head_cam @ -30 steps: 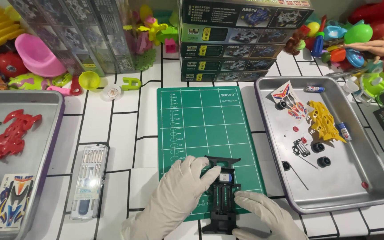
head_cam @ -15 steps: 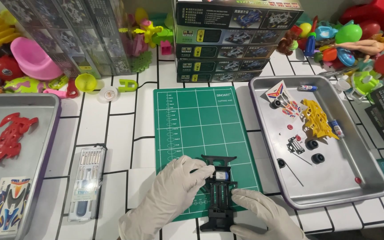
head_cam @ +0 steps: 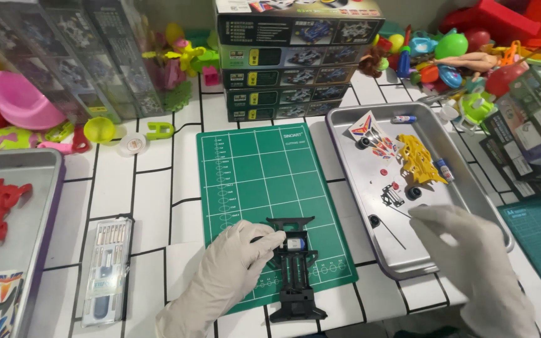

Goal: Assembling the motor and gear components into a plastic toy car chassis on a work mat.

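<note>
Fingers of the left hand (head_cam: pixel 230 269) grasped the black chassis (head_cam: pixel 295 269); right hand (head_cam: pixel 464 250), released beside it, needed small, steady picking from the tray (head_cam: pixel 358 250).

Work surface: white square-tiled tabletop with dark grout lines (head_cam: pixel 151 194).
Lighting: even, soft shadows.
Rear edge: pale wall strip (head_cam: pixel 176 12).

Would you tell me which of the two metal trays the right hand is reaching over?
The metal tray right of the green mat, holding the yellow part and small black wheels. The right hand hovers over its near corner; the tray with the red part lies far left.
</note>
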